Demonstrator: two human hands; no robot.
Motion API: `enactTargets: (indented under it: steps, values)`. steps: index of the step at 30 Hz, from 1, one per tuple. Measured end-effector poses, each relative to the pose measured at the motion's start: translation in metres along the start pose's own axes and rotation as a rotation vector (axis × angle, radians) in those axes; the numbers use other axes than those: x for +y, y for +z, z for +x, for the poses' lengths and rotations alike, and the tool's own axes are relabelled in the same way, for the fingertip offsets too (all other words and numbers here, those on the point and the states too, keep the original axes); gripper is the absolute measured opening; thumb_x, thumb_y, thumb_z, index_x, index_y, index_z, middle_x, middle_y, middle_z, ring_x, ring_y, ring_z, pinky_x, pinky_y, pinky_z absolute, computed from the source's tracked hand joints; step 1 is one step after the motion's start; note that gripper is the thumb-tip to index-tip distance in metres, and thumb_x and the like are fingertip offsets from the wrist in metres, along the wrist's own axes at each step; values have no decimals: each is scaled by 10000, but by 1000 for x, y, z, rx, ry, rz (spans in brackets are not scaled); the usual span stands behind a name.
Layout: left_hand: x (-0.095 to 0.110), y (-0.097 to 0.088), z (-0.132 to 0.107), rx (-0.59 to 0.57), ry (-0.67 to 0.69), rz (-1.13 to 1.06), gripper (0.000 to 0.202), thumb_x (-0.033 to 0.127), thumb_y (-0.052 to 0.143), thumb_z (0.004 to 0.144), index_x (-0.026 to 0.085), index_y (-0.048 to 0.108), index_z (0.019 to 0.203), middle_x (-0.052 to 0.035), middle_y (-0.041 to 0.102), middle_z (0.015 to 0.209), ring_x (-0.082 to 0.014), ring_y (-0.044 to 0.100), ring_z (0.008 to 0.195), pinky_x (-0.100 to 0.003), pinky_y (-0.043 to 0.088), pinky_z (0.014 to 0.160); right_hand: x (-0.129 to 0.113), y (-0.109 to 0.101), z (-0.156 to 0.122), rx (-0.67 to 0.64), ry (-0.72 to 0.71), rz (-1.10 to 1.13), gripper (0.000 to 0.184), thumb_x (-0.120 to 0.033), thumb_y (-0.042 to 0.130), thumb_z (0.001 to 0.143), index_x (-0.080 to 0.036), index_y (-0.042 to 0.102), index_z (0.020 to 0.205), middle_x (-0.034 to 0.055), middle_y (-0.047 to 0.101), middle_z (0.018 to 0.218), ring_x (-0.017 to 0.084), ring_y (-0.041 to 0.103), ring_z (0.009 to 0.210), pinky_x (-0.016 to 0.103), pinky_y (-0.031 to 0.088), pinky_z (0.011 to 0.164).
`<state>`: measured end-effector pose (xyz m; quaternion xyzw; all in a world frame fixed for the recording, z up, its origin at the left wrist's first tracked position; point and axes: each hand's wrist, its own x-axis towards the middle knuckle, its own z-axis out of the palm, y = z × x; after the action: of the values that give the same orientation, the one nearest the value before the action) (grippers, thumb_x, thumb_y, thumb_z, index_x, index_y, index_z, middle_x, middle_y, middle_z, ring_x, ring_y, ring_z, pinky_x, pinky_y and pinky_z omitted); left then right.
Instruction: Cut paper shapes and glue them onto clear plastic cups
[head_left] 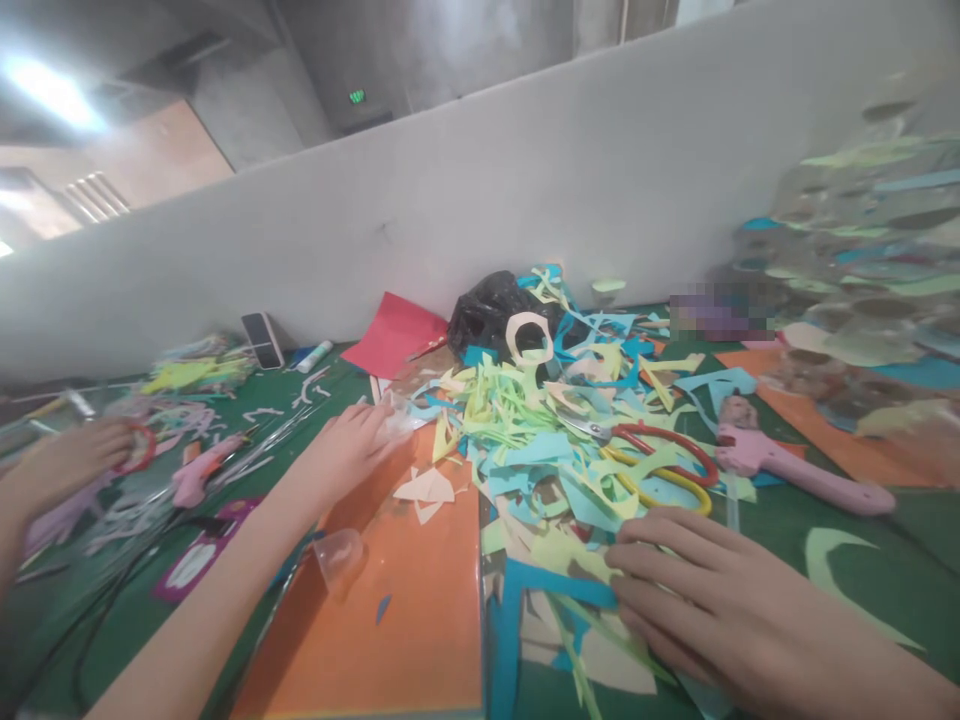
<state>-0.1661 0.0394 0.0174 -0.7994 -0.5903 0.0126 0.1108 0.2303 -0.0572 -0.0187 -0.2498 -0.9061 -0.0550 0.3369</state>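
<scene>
My left hand (358, 447) reaches over the orange sheet (420, 630), its fingertips closed on a see-through plastic piece (405, 415) whose full shape is hard to make out. Below that wrist, a small plastic cup (339, 560) lies on its side. White paper scraps (426, 492) sit on the orange sheet. Fingers stretched out and slightly bent, my right hand (690, 590) rests palm down on cut paper scraps (551, 500) and a blue paper strip (555, 580). Just beyond it lie scissors (660, 455) with red and yellow handles and a pink glue gun (802, 470).
Another person's hand (75, 465) is at far left, at a red ring-shaped thing (139, 448). Nearby are a second glue gun (202, 470) and a purple case (206, 555). A black bag (495, 310) and red paper (394, 335) lie before the white partition (420, 210). See-through cups with paper (862, 330) rise at right.
</scene>
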Motion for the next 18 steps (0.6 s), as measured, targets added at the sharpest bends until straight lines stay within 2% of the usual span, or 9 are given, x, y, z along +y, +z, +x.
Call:
enactTargets:
  steps: [5, 8, 13, 18]
  values:
    - [-7, 10, 2, 52, 67, 43, 310, 354, 443, 944, 186, 603, 1150, -150, 613, 1322, -328, 468, 1292, -479, 409, 1044, 1, 2, -1, 7, 15, 34, 377, -202, 351, 1047, -217, 685, 871, -5, 696, 808, 158, 629, 853, 330, 460, 891]
    - [-9, 11, 2, 87, 82, 28, 282, 353, 435, 945, 197, 618, 1092, -148, 635, 1270, -317, 476, 1281, -482, 408, 1047, 2, 3, -3, -19, 1, 23, 357, -196, 370, 1037, -215, 679, 858, 6, 688, 808, 159, 625, 839, 331, 469, 876]
    - [-9, 2, 4, 137, 100, -35, 376, 430, 342, 978, 197, 629, 1043, -148, 651, 1199, -308, 515, 1212, -471, 398, 1047, 3, 3, -3, -14, 14, 27, 349, -205, 373, 1040, -216, 688, 889, 4, 686, 814, 159, 621, 848, 323, 460, 864]
    - [-5, 4, 5, 43, 56, -121, 387, 507, 396, 957, 205, 627, 1026, -116, 662, 1174, -294, 522, 1181, -455, 410, 1025, 5, 4, -2, -13, 18, 44, 367, -211, 367, 1044, -209, 650, 811, -3, 688, 826, 163, 614, 856, 326, 442, 882]
